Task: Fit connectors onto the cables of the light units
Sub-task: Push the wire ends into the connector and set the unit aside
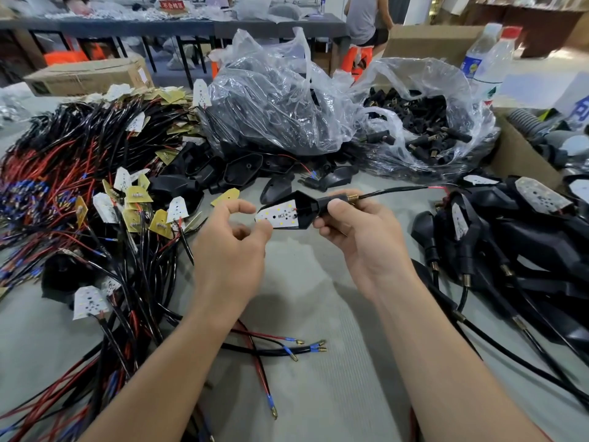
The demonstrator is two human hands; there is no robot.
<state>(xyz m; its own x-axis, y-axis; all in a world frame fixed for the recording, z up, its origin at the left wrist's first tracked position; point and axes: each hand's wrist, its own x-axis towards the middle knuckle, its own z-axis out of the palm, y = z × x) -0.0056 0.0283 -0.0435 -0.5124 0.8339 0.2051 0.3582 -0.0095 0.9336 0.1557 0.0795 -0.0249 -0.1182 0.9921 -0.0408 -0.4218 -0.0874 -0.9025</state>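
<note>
Right grip (360, 228): closed round the black stem of one light unit (307, 211), thumb on top and fingers curled beneath, holding it just above the surface, at the centre of the frame.
Left grip (229, 237): loosely curled; the thumb tip lay against the lower edge of the unit's white LED board (278, 215) and the index finger arched just over its tip. Whether it actually pinched the board could not be told.
Light unit: black pointed housing, board side up, tip pointing left.
Brass threaded end (352, 197): stuck out of the stem just past the right thumb.
Cable (395, 190): black, ran from the brass end toward the right, with a red wire showing at its far end.
Surface (302, 314): grey, under both forearms.
Loose wires (287, 346): red and black, with blue sleeves and brass terminals, lower centre, beneath the left forearm.
Cable pile (79, 193): red and black leads with white and yellow boards, filling the left side.
Empty housings (242, 173): black, heaped just beyond the hands.
Clear bags (271, 100): two, upper centre; the right-hand one lay open, with small black connectors (424, 122) inside.
Finished units (510, 224): stacked at the right edge, cables trailing toward the lower right.
Bottles (487, 59): upper right, behind a cardboard box (516, 154).
</note>
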